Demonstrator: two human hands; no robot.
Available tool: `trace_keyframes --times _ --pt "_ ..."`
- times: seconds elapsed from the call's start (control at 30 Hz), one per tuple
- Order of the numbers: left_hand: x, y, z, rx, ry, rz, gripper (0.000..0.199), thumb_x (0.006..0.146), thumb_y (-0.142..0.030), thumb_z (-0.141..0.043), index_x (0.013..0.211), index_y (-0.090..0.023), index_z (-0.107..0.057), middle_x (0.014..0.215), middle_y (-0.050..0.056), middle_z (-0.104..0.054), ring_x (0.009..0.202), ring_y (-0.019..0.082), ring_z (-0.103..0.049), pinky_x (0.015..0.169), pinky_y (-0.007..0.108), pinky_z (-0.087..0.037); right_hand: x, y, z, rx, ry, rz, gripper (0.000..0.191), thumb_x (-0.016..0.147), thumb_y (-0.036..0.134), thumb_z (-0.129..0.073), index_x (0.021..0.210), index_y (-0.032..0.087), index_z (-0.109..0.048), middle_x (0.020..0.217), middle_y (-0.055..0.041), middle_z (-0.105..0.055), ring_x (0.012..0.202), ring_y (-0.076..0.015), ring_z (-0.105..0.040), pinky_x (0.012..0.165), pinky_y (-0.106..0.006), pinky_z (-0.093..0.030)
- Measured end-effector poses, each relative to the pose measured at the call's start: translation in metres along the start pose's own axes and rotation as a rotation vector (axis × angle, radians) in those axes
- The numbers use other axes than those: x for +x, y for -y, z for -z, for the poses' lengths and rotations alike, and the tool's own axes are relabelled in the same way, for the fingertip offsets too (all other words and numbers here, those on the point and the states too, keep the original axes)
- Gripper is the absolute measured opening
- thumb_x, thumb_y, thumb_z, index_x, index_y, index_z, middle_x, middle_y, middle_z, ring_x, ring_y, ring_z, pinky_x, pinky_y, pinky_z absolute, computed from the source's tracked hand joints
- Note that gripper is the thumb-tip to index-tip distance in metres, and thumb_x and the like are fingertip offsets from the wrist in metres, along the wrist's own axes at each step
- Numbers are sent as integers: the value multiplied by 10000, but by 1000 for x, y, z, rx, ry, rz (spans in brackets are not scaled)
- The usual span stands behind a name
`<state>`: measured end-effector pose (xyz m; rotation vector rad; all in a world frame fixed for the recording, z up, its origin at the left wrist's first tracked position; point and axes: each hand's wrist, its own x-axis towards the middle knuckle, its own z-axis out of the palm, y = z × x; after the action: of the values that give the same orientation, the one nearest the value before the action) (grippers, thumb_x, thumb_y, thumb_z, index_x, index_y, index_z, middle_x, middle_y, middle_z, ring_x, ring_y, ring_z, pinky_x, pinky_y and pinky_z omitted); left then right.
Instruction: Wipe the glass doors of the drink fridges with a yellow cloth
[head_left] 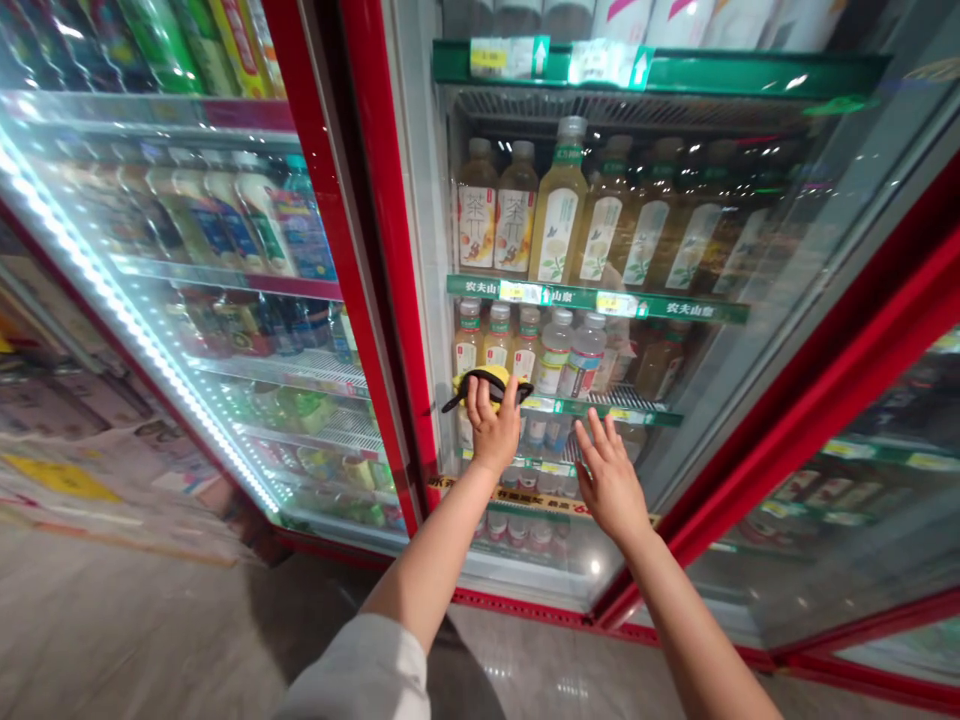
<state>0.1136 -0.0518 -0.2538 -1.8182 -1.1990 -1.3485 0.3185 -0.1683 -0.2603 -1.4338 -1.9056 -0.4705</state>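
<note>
My left hand (495, 435) reaches up to the glass door of a red-framed drinks cooler. Beneath its fingers is a yellow and black cloth (491, 374), bunched up, with a dark strip sticking out to the left. The fingers press over the cloth, and part of it is hidden behind them. To the right and a little lower, my right hand (611, 485) has its fingers spread before the same glass door (540, 575) and holds nothing. Whether its fingertips touch the glass I cannot tell. Small juice bottles (497, 335) stand behind the glass near the left hand.
Larger bottles (561, 215) fill the shelf above, over a green price rail (495, 288). A red door frame (397, 230) runs down the left, beside another lit cooler (225, 265). A second red frame (795, 400) slants along the right. Grey floor (180, 620) lies below.
</note>
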Motion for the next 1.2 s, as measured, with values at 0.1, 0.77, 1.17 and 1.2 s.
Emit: trace_keyframes --times 0.1,0.77,1.17,1.2 --pt "-31 13 5 31 95 -299 576 916 -162 -677 1449 -359 -577 1398 130 -574 1482 312 -439 1196 457 -398 -3 -9 4 11 16 11 878 973 69 -456 1669 319 18 1736 -101 -173 1601 -351 -121 1183 -618 -419" --pt "-3 -31 1 38 134 -79 635 922 -201 -669 1527 -296 -501 1587 204 -412 1545 388 -312 1207 556 -351 -30 -56 19 10 32 -52 908 930 44 -477 1674 288 -16 1737 -109 -149 1604 -329 -105 1203 -599 -401" --pt "-28 -32 -4 45 192 -408 741 918 -31 -556 1520 -454 -466 1450 101 -583 1440 249 -495 1173 427 -395 -44 -75 25 58 70 -84 886 909 8 -439 1674 287 -88 1726 -123 -208 1604 -313 -89 1209 -607 -385" --pt "-19 -40 -5 37 169 -324 698 932 -80 -583 1532 -417 -465 1498 129 -535 1484 288 -439 1188 462 -381 -45 -78 27 63 65 -89 877 913 13 -440 1674 281 -96 1725 -129 -213 1604 -317 -91 1206 -608 -389"
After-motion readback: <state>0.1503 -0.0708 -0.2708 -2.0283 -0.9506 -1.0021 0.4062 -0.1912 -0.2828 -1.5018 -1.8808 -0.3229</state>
